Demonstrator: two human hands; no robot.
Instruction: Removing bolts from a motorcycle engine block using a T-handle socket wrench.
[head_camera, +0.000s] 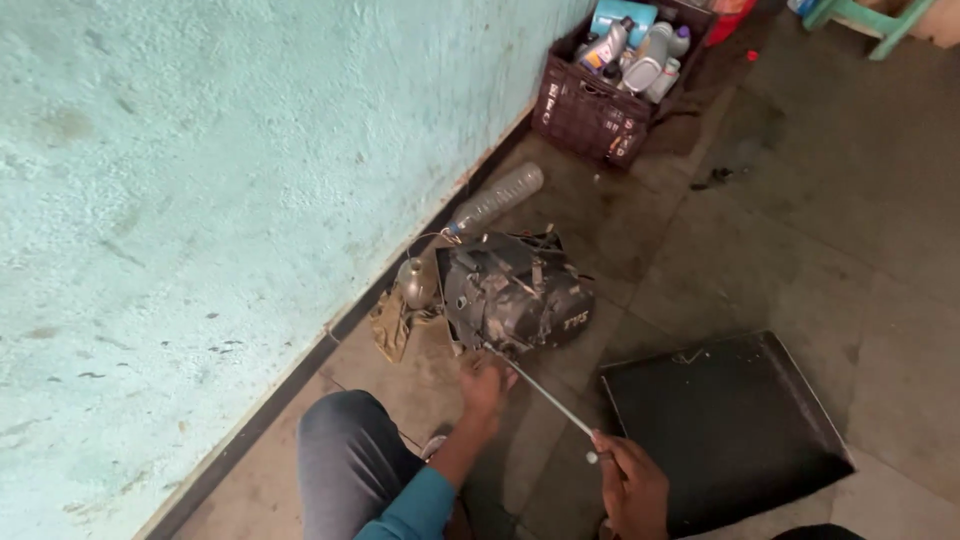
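A dirty, dark grey metal motorcycle engine block (517, 293) is seen lying on the tiled stone floor (820, 200), close to the foot of the pale turquoise plastered wall (200, 200). A long, thin, silver metal rod (545, 397) is run from the lower edge of the engine down and to the right. Its far end is gripped by the right hand (632, 482), whose fingers are closed around the rod's tip. The left hand (484, 385) is placed just below the engine, where the rod meets the casing; its fingers are curled there, but whether the rod or the casing itself is pinched cannot be told. A teal sleeve (420, 505) is worn on the left arm, and a knee in blue-grey trousers (345, 455) is seen beside it.

Just left of the engine, against the wall, a small rounded metal part (416, 283) is rested on a crumpled khaki rag (395, 325). A clear, empty plastic bottle (497, 197) is laid along the wall base beyond the engine. Farther along the wall, a dark brown plastic crate (590, 115) filled with grey and white oil bottles (645, 60) is stood. To the right of the hands, a flat black rectangular tray (730, 430) is laid on the floor.
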